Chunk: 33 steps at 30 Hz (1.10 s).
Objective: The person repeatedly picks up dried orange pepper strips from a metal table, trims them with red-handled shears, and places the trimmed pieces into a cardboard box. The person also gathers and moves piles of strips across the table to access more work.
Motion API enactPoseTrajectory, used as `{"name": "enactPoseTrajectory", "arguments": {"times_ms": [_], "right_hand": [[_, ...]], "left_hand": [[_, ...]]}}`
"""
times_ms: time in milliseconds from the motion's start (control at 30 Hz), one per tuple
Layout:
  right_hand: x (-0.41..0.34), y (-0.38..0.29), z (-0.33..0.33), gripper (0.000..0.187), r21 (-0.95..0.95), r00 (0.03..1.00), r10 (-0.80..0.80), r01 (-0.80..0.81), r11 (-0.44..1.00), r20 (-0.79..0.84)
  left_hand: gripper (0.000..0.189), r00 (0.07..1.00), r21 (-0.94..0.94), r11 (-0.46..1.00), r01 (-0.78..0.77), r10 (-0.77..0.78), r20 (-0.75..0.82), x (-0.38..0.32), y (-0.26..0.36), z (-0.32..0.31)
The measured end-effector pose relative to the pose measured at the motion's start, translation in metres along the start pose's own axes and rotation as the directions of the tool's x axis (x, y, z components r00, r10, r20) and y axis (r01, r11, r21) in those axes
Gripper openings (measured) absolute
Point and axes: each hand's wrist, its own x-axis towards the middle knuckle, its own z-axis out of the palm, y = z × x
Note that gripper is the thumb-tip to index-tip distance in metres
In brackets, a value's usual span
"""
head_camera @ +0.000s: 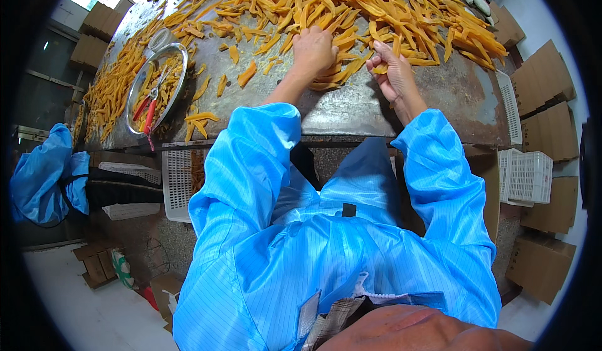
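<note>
Orange strips (329, 3), which look like dried sweet potato, lie heaped across the metal tabletop (348, 116). My left hand (314, 52) rests over the near side of this heap, back of the hand up. Its fingertips are hidden among the strips, so I cannot tell whether they grip any. To its right, my right hand (394, 71) is turned partly palm up. An orange strip (397, 45) stands up by its thumb and fingers, and another orange piece (380, 69) shows in the curled fingers.
Left of my hands, a round metal bowl (185, 64) holds small pieces and red-handled scissors (149, 111). A clear container (161, 40) stands behind it. White plastic crates (176, 186) sit below the table's edge. Cardboard boxes (541, 78) line the right wall. Another person's blue sleeve (42, 172) is at left.
</note>
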Motion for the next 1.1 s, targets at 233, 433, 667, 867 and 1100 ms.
{"name": "enactPoseTrajectory", "arguments": {"times_ms": [233,433,667,867,1100], "right_hand": [[0.002,0.007,0.014,0.033,0.058,0.998,-0.053,0.051,0.997,0.04],[0.0,0.014,0.018,0.035,0.114,0.969,-0.07,0.044,0.993,0.235],[-0.001,0.009,0.014,0.03,0.069,0.973,-0.131,0.12,0.99,0.187],[-0.011,0.016,0.023,0.032,0.055,0.971,-0.129,0.12,0.991,0.201],[-0.019,0.014,0.008,0.03,-0.001,0.993,-0.044,0.045,0.999,0.106]], "left_hand": [[0.032,0.994,-0.801,0.593,0.08,-0.106,0.021,-0.039,-0.007,-0.015],[0.024,0.978,-0.95,0.249,0.187,0.043,0.203,-0.071,0.019,0.0],[0.022,0.994,-0.896,0.444,0.02,-0.106,-0.03,-0.078,0.029,-0.005],[0.019,0.956,-0.802,0.586,-0.119,-0.152,-0.253,-0.061,0.041,-0.015],[0.024,0.957,-0.454,0.874,-0.171,0.038,-0.288,-0.071,0.049,-0.015]]}}
